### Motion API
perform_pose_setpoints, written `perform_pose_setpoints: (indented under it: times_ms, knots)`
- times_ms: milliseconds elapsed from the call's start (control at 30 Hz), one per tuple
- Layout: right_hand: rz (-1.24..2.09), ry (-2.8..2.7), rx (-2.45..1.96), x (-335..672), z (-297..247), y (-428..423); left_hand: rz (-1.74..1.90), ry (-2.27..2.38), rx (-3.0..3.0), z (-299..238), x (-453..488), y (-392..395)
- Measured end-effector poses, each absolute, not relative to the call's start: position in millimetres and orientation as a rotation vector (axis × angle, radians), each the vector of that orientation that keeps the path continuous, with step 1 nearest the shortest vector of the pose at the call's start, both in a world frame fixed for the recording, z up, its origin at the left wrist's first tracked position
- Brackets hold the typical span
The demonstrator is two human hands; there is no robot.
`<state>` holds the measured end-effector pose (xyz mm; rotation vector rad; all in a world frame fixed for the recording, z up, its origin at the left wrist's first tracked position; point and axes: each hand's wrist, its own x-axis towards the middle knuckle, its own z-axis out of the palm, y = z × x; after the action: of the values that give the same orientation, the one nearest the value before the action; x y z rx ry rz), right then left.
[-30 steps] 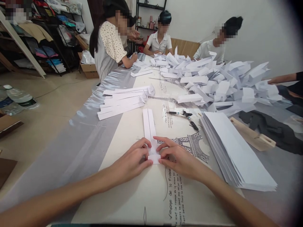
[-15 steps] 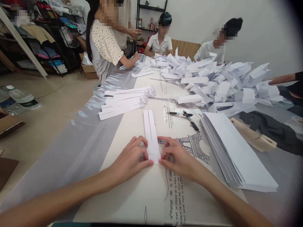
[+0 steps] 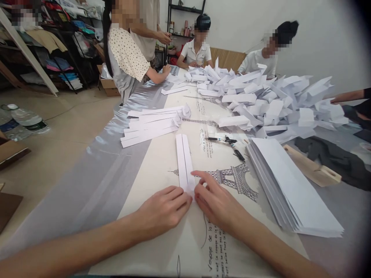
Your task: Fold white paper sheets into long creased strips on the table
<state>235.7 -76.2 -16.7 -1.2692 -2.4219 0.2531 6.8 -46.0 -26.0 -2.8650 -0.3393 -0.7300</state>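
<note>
A long white folded paper strip (image 3: 184, 160) lies on the printed tablecloth, its near end between my two hands. My left hand (image 3: 166, 204) has its fingers curled together at the near left corner of the paper, the fingertips pressed on that end. On the other side, my right hand (image 3: 216, 197) pinches the near right corner, with its index finger stretched along the paper's right edge. The very end of the paper is partly hidden by my fingers. Beyond it, several folded paper strips (image 3: 153, 122) lie fanned out to the left.
A stack of white paper sheets (image 3: 292, 185) stands at the right beside a wooden board (image 3: 313, 166) and dark cloth (image 3: 342, 162). Black pens (image 3: 228, 143) lie mid-table. Behind is a heap of folded papers (image 3: 272, 100). Several people sit or stand around the table's far side.
My left hand has turned and closed over the paper's near end, its fingers now curled together. My right index finger has straightened along the paper's edge. The paper strip stays in place.
</note>
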Motion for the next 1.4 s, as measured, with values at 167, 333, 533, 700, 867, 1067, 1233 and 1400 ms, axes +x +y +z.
perform_pose_setpoints:
  times_ms: [167, 333, 533, 700, 867, 1067, 1233, 1400]
  knots:
    - [0.285, -2.624, -0.912, 251.1, -13.1, -68.1, -0.636, -0.279, -2.692, -26.5, 4.6, -53.2]
    - [0.337, -2.612, -0.851, 267.6, -6.0, -63.9, -0.526, -0.264, -2.763, -23.4, 3.4, -49.7]
    - [0.452, -2.667, -0.918, 267.8, -0.6, -65.3, -0.527, -0.302, -2.856, -20.3, 1.1, -45.9]
    - [0.41, -2.696, -0.925, 269.0, -2.8, -65.3, -0.504, -0.299, -2.857, -20.3, 2.7, -43.3]
    - [0.296, -2.676, -0.89, 270.0, -6.4, -66.1, -0.515, -0.31, -2.906, -24.6, 2.1, -44.1]
    - [0.33, -2.665, -0.967, 270.8, -5.3, -67.8, -0.733, -0.315, -3.135, -22.9, -11.2, -30.7]
    - [0.381, -2.675, -1.037, 271.0, 0.0, -68.0, -0.725, -0.174, -3.13, -17.5, -15.1, -20.5]
    - [0.438, -2.662, -1.027, 269.6, 3.1, -68.5, -0.726, -0.222, -3.124, -18.0, -13.4, -19.6]
